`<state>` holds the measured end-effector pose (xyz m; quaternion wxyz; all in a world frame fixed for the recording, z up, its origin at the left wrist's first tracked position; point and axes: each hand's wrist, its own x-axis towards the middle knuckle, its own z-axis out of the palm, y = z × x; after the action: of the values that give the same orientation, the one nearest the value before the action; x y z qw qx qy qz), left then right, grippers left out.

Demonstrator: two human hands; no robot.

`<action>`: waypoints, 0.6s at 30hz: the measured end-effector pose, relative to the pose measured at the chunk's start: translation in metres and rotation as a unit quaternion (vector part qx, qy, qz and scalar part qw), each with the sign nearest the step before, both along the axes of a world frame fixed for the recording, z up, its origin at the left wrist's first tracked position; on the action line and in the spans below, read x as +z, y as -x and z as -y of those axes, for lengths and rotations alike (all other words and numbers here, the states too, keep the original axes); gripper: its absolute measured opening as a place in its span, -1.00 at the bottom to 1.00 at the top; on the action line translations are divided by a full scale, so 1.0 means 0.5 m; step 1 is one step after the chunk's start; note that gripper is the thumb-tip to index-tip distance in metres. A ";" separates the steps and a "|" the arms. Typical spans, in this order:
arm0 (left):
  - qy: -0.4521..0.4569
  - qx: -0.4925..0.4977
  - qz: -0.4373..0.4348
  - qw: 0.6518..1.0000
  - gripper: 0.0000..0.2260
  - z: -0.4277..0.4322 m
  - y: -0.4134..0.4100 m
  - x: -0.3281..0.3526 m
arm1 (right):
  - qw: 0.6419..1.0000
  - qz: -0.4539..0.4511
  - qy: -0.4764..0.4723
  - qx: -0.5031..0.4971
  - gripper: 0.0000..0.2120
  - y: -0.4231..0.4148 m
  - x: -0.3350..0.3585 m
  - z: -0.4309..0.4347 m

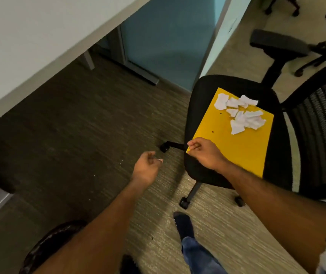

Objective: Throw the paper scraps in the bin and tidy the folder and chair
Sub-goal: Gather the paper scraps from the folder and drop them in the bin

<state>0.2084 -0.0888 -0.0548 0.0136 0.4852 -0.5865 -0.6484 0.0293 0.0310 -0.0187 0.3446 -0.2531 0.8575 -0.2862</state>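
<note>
A yellow folder (237, 143) lies flat on the seat of a black office chair (201, 107). Several torn white paper scraps (241, 115) are piled on the folder's far half. My right hand (205, 154) is at the folder's near left corner, fingers pinched shut on that corner. My left hand (146, 168) hovers over the carpet to the left of the chair with its fingers loosely curled; a tiny pale speck shows at its fingertips and I cannot tell what it is. A round black bin (47, 246) sits at the bottom left, partly hidden by my left forearm.
A white desk (29, 46) runs across the upper left, with a blue partition (168, 36) behind it. The chair's mesh back (322, 139) and armrest (276, 42) are on the right. My foot (184, 226) stands on the carpet near the chair's castors. Another chair base is at the top right.
</note>
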 end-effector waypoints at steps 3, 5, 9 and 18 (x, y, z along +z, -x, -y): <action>0.051 -0.064 -0.012 0.997 -0.51 -0.026 0.112 0.038 | 0.998 -0.063 0.005 -0.022 -0.65 0.091 0.017 -0.038; 0.070 -0.116 -0.024 0.991 -0.48 -0.047 0.182 0.052 | 0.994 -0.100 0.003 -0.037 -0.58 0.150 0.021 -0.072; 0.113 -0.201 -0.024 0.973 -0.40 -0.077 0.299 0.055 | 0.986 -0.147 -0.012 -0.080 -0.45 0.259 0.011 -0.142; 0.129 -0.227 -0.023 0.965 -0.36 -0.115 0.506 0.003 | 0.978 -0.169 -0.009 -0.124 -0.35 0.448 -0.032 -0.219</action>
<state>-0.0445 -0.0315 -0.0531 -0.0581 0.3181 -0.7598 -0.5641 -0.1946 0.1404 -0.0346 0.1587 -0.1861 0.9306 -0.2724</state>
